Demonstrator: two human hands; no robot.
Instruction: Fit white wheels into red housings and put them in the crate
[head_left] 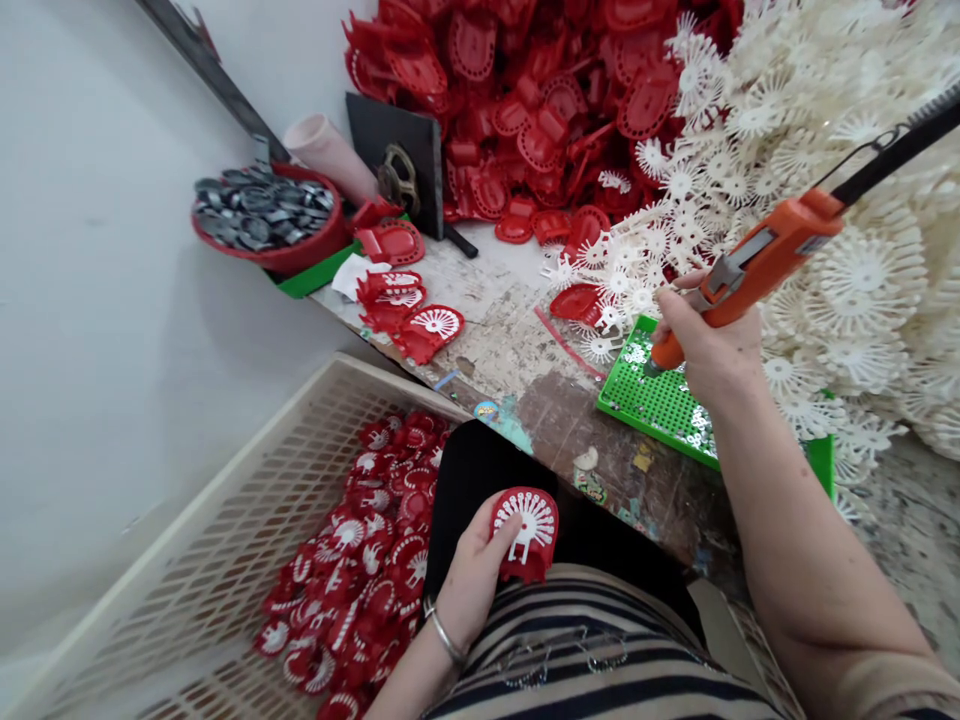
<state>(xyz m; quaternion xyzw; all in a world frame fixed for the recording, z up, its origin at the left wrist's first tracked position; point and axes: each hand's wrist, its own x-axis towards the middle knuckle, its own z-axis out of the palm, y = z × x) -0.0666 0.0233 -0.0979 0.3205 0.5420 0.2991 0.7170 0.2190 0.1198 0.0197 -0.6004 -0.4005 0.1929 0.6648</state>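
My left hand is closed on a red plastic part with a white fan-shaped insert set in it, held low in front of my striped shirt. The thumb presses on the white insert. My right hand wraps round an orange electric screwdriver, whose black cord runs to the upper right. Its tip points down over a green perforated tray that holds small shiny screws. Whether the tip touches a screw I cannot tell.
Red parts and white fan pieces are heaped at the back. A red bowl holds grey metal pieces. Assembled red parts lie on the worn table. A cream crate of similar parts stands below, left.
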